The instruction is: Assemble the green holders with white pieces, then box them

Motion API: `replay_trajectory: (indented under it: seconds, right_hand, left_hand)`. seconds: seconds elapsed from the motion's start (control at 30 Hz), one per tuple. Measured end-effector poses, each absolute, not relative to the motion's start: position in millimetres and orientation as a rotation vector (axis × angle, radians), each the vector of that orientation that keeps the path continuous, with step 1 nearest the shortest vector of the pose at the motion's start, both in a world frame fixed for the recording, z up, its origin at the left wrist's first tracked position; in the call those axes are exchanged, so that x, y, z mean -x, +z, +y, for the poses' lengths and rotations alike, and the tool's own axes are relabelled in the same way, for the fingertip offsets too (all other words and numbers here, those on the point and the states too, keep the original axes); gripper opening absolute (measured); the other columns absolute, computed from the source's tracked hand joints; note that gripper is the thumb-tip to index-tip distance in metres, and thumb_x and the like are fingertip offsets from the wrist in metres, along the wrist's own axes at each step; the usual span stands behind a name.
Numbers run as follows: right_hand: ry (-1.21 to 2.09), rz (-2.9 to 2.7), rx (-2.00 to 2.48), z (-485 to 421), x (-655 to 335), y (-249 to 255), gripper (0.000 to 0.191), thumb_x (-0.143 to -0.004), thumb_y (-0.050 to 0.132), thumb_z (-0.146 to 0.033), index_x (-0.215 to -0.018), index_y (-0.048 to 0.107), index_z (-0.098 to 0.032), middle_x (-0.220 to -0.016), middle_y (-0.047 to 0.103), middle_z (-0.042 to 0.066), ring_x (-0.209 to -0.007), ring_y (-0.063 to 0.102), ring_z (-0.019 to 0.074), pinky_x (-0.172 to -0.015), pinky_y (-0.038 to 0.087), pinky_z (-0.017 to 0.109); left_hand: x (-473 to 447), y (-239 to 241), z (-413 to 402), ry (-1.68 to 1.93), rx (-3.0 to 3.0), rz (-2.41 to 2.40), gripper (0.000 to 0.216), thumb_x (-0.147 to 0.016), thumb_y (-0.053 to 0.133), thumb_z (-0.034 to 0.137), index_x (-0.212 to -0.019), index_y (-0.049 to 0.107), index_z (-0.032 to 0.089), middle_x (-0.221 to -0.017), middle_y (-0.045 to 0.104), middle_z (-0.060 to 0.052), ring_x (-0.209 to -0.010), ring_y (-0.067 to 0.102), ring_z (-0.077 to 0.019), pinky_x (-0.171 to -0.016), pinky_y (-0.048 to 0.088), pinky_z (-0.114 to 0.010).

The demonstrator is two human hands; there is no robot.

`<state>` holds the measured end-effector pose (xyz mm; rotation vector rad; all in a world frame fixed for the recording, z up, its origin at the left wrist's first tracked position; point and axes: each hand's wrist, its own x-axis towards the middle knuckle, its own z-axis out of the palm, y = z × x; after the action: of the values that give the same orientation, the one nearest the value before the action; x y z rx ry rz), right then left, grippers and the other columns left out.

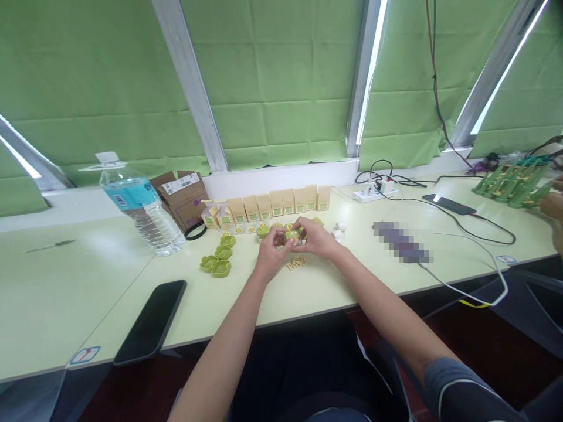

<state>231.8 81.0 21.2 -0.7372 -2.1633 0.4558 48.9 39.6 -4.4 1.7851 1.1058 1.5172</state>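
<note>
My left hand (271, 251) and my right hand (315, 237) meet above the table, fingers pinched around a small green and yellow plastic piece (292, 235). Just below them a small yellowish part (295, 264) lies on the table. Left of my hands sit several green flower-shaped pieces (219, 258). Another green piece (263, 231) rests behind my left hand. A row of small beige boxes (272, 205) stands along the back, near the wall.
A large water bottle (141, 205) and an open cardboard box (182, 196) stand at the left. A black phone (152, 321) lies near the front edge. At the right are a power strip (373, 190), cables, another phone (448, 204), green racks (512, 184) and another person's hand (554, 208).
</note>
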Motion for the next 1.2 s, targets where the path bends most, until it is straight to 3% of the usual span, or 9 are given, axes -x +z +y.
replay_trajectory:
  seconds: [0.3, 0.47, 0.63, 0.9, 1.2]
  right_hand:
    - [0.344, -2.233, 0.777, 79.3, -229.0, 24.6, 0.038, -0.074, 0.078, -0.044, -0.093, 0.053, -0.022, -0.089, 0.065, 0.001, -0.066, 0.059, 0.0146, -0.062, 0.038, 0.026]
    - [0.313, -2.236, 0.802, 79.6, -226.1, 22.3, 0.038, -0.075, 0.076, -0.044, -0.093, 0.05, -0.022, -0.086, 0.063, 0.0, -0.066, 0.057, 0.015, -0.062, 0.036, 0.025]
    - [0.287, -2.212, 0.834, 80.4, -227.4, 18.4, 0.039, -0.077, 0.076, -0.043, -0.098, 0.05, -0.022, -0.095, 0.064, 0.002, -0.072, 0.061, 0.0163, -0.065, 0.039, 0.026]
    - [0.346, -2.267, 0.793, 77.5, -230.3, 21.9, 0.045, -0.083, 0.073, -0.048, -0.115, 0.053, -0.022, -0.117, 0.065, 0.007, -0.087, 0.066, 0.0195, -0.076, 0.048, 0.031]
    - [0.481, -2.263, 0.812, 76.4, -235.3, 26.0, 0.052, -0.088, 0.07, -0.046, -0.133, 0.051, -0.027, -0.128, 0.067, 0.008, -0.102, 0.069, 0.0223, -0.082, 0.054, 0.034]
  left_hand:
    - [-47.8, -0.8, 40.6, 1.475, -1.701, 1.073, 0.034, -0.081, 0.071, 0.045, -0.097, 0.054, 0.02, -0.082, 0.059, 0.0, -0.07, 0.057, -0.0124, -0.069, 0.048, -0.026]
    - [-48.9, -1.6, 38.7, 1.481, -1.711, 1.101, 0.032, -0.086, 0.066, 0.044, -0.104, 0.055, 0.02, -0.089, 0.06, -0.001, -0.076, 0.059, -0.0134, -0.073, 0.048, -0.027]
    - [-51.0, -1.9, 34.0, 1.367, -1.711, 1.11, 0.034, -0.093, 0.058, 0.047, -0.115, 0.05, 0.023, -0.092, 0.061, -0.002, -0.079, 0.061, -0.0152, -0.074, 0.048, -0.028]
    - [-50.1, -2.1, 34.1, 1.376, -1.794, 1.254, 0.027, -0.096, 0.054, 0.043, -0.114, 0.048, 0.023, -0.083, 0.056, 0.001, -0.073, 0.055, -0.0141, -0.069, 0.043, -0.027]
    - [-45.4, -8.0, 40.9, 1.402, -1.869, 1.329, 0.03, -0.095, 0.055, 0.039, -0.12, 0.051, 0.024, -0.111, 0.064, -0.007, -0.094, 0.063, -0.0191, -0.081, 0.049, -0.032]
